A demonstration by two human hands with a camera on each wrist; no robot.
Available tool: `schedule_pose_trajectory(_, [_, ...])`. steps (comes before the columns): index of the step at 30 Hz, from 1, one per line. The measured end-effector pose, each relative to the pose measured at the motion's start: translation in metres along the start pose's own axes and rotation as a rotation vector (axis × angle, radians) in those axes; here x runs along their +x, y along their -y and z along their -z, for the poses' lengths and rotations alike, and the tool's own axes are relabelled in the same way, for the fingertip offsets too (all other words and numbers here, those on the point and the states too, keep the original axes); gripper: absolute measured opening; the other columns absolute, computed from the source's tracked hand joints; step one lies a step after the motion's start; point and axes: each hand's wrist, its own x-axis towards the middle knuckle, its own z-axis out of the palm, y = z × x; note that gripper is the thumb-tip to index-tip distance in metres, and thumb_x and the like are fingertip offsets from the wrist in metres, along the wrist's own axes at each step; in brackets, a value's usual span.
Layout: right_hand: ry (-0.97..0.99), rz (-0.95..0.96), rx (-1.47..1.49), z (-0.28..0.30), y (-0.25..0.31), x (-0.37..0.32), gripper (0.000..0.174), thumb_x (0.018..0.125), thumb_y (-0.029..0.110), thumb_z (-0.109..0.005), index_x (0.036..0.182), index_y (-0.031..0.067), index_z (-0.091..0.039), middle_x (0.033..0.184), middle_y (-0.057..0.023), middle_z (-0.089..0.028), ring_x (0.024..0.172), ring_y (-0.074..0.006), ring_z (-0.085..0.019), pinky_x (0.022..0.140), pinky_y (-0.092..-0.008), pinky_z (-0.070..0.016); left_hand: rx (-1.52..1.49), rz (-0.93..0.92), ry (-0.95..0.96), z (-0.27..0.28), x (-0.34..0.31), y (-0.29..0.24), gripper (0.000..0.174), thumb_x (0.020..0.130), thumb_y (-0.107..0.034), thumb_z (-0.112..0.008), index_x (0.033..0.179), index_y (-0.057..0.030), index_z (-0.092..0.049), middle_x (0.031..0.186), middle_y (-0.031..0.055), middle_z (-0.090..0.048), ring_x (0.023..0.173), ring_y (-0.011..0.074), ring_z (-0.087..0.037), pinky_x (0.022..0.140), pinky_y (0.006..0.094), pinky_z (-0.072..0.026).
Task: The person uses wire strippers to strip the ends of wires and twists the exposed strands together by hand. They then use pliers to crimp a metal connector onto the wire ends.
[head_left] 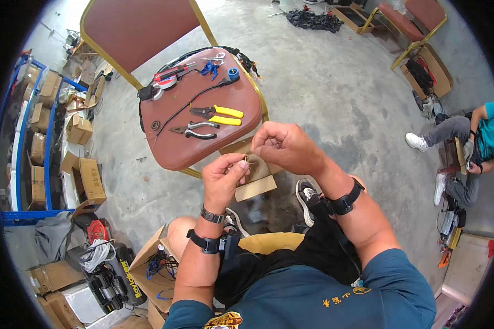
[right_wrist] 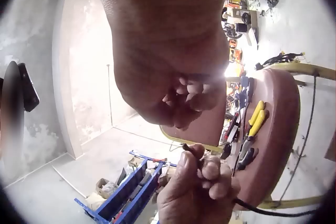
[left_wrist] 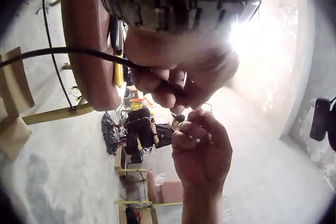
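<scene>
My left hand (head_left: 223, 176) grips a black cable (left_wrist: 63, 50), its end poking out past the thumb in the right wrist view. Thin wire (head_left: 250, 162) shows at those fingertips. Just above and to the right, my right hand (head_left: 284, 145) has its fingers curled and pinches the thin wire at its fingertips. In the left wrist view, the fingertips of both hands nearly meet around this wire. Beyond them on the red chair seat (head_left: 173, 156) lie yellow-handled wire strippers (head_left: 217, 114) and grey-handled pliers (head_left: 195, 130).
Also on the seat are a cord with a blue plug (head_left: 233, 73), scissors (head_left: 218, 57) and a roll of tape (head_left: 155, 125). An open cardboard box (head_left: 256, 189) stands below the hands. Blue shelving (head_left: 52, 137) lines the left side; another person (head_left: 480, 137) sits at right.
</scene>
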Motion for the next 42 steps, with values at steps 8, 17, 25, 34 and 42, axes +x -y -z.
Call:
schedule_pose_trajectory(8, [0.017,-0.06,0.019,-0.007,-0.004,0.002,0.008,0.091,0.003,-0.06,0.098,0.0024,-0.057,0.083,0.003,-0.058,0.075,-0.0022,-0.054,0.066,-0.0189,-0.0454,0.006,-0.023,0.051,0.001,-0.008,-0.002,0.016,0.089,-0.004,-0.069,0.103,0.0038,-0.068,0.079,0.0054,-0.068,0.064,0.0062,-0.057,0.058,0.0197,-0.0467])
schedule_pose_trajectory(17, [0.074,-0.02,0.062,-0.006,0.0,-0.001,0.026,0.087,-0.002,-0.058,0.113,-0.0023,-0.055,0.08,-0.0002,-0.059,0.071,-0.0031,-0.053,0.06,-0.0203,-0.0455,-0.029,-0.035,-0.004,0.003,-0.005,-0.001,0.017,0.089,-0.003,-0.068,0.105,0.0036,-0.067,0.078,0.0053,-0.067,0.063,0.0062,-0.057,0.057,0.0192,-0.0458])
schedule_pose_trajectory(25, [0.017,0.11,0.001,-0.008,0.0,-0.003,0.039,0.085,-0.007,-0.06,0.122,0.0022,-0.055,0.083,0.0024,-0.058,0.069,-0.0009,-0.051,0.059,-0.0187,-0.0431,0.03,-0.013,-0.005,-0.001,-0.004,-0.003,0.015,0.091,-0.007,-0.066,0.103,0.0025,-0.067,0.077,0.0056,-0.066,0.061,0.0083,-0.057,0.056,0.0205,-0.047])
schedule_pose_trajectory(34, [0.022,0.254,-0.183,-0.018,0.009,-0.006,0.045,0.082,-0.007,-0.062,0.125,0.0036,-0.056,0.073,0.0035,-0.055,0.061,-0.0025,-0.046,0.055,-0.0207,-0.0406,0.104,0.013,-0.024,-0.001,-0.003,-0.002,0.011,0.09,-0.004,-0.064,0.099,0.003,-0.067,0.076,0.0039,-0.064,0.06,0.0073,-0.055,0.054,0.0204,-0.0449])
schedule_pose_trajectory(42, [-0.091,0.294,-0.302,-0.014,-0.001,0.0,0.036,0.082,-0.007,-0.06,0.116,0.0023,-0.059,0.068,0.0022,-0.053,0.058,-0.0038,-0.045,0.054,-0.0219,-0.0393,0.074,-0.032,0.03,-0.002,-0.005,-0.003,0.009,0.089,-0.004,-0.067,0.094,0.0033,-0.068,0.07,-0.0005,-0.062,0.057,0.0026,-0.051,0.051,0.0179,-0.0394])
